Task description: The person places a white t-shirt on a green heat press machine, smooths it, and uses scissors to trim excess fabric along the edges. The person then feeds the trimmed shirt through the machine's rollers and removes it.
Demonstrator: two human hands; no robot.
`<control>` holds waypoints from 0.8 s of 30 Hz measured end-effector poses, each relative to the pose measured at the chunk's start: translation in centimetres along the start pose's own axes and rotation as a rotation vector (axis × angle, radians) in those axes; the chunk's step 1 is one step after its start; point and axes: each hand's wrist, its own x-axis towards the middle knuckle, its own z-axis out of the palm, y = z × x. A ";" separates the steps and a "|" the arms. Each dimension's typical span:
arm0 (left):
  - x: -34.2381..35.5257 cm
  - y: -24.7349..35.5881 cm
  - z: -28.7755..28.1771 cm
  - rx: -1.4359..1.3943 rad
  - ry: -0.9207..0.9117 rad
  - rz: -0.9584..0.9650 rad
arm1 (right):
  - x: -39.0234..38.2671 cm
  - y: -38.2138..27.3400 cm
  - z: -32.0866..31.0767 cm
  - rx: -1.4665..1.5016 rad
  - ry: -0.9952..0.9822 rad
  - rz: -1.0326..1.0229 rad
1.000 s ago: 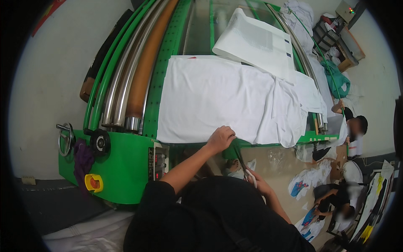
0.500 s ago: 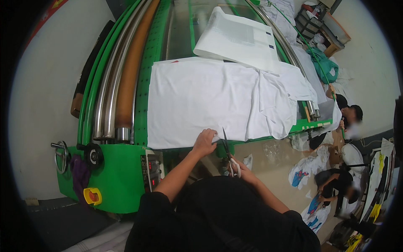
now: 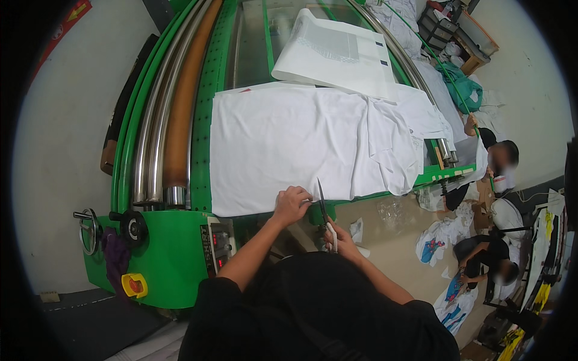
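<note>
White fabric (image 3: 277, 141) lies in layers over the green machine's bed, its near edge in front of me. At that edge my left hand (image 3: 292, 204) has its fingers bent and pinched on the cloth. Scissors (image 3: 323, 201) with dark blades and pale, wrapped-looking handles are in my right hand (image 3: 341, 237), just right of the left one. Their blades point up and away, beside the cloth edge. A sheet of white printed paper (image 3: 337, 51) with small dark marks rests on the far part of the fabric.
The green machine (image 3: 153, 253) has rollers (image 3: 180, 120), a handwheel (image 3: 90, 231) and a red button in a yellow housing (image 3: 134, 285). Two people work at the right, one near a green pole. Printed fabric pieces (image 3: 433, 243) lie on the floor.
The scissors have turned slightly in my right hand, and their handle loops now show edge-on. My left hand stays at the cloth edge. The view has shifted slightly.
</note>
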 end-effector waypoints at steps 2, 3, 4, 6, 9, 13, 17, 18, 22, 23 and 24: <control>0.0 0.2 0.1 0.004 0.004 -0.019 | -0.3 -0.3 0.4 0.022 0.015 -0.013; 0.0 0.2 0.1 0.009 0.015 -0.008 | -0.5 -0.4 0.5 -0.021 0.037 -0.031; 0.0 0.3 0.2 0.015 0.012 -0.008 | -0.8 -0.5 0.5 -0.056 0.060 -0.036; 0.0 0.3 0.2 0.020 0.010 -0.007 | -1.2 -0.6 0.5 -0.112 0.093 -0.046; -0.1 0.3 0.1 0.021 0.001 -0.010 | -1.5 -0.3 0.5 -0.184 0.111 -0.079; 0.0 0.2 0.1 -0.001 -0.001 -0.019 | -1.1 0.3 0.2 -0.198 0.108 -0.083; 0.0 -0.2 0.2 -0.050 0.012 -0.031 | 0.3 0.6 0.1 -0.088 0.116 0.007; -0.1 -0.2 0.2 -0.054 0.012 -0.024 | 0.8 0.5 0.0 -0.088 0.089 -0.016; -0.1 -0.4 0.0 -0.076 0.002 -0.021 | 3.4 0.1 0.4 -0.054 0.103 -0.031; -0.1 -0.4 0.0 -0.081 -0.011 -0.034 | 3.9 0.0 0.5 -0.038 0.131 -0.027; -0.1 -0.4 -0.1 -0.080 -0.002 -0.025 | 4.3 -0.1 0.6 -0.034 0.135 -0.039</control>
